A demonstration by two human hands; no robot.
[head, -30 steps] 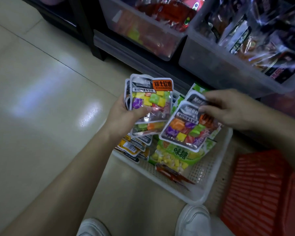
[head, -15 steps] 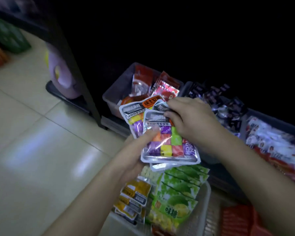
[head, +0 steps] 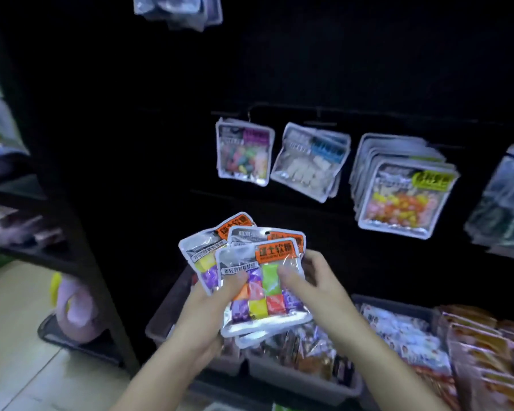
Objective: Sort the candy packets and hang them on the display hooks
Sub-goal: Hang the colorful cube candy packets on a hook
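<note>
A fanned stack of orange-labelled candy packets [head: 261, 286] with coloured cubes is held up in front of the dark display wall. My left hand [head: 204, 314] grips the stack from below, thumb on the front packet. My right hand [head: 312, 287] pinches the front packet's right side. Above, packets hang on hooks: a purple-labelled one [head: 244, 152], a blue-labelled one [head: 309, 161] and a thick stack of green-labelled ones [head: 404, 194].
Grey bins of snack packets [head: 303, 354] stand under the hooks, with more packets [head: 487, 360] at the right. More packets hang at the far right [head: 505, 203] and top [head: 175, 10]. A dark shelf frame [head: 80, 232] stands at the left, with a pink object [head: 74, 310] on the floor.
The view has risen from the floor basket to the display wall. Both hands lifted the orange-labelled packets up with it, the right hand having added a packet to the stack in the left.
</note>
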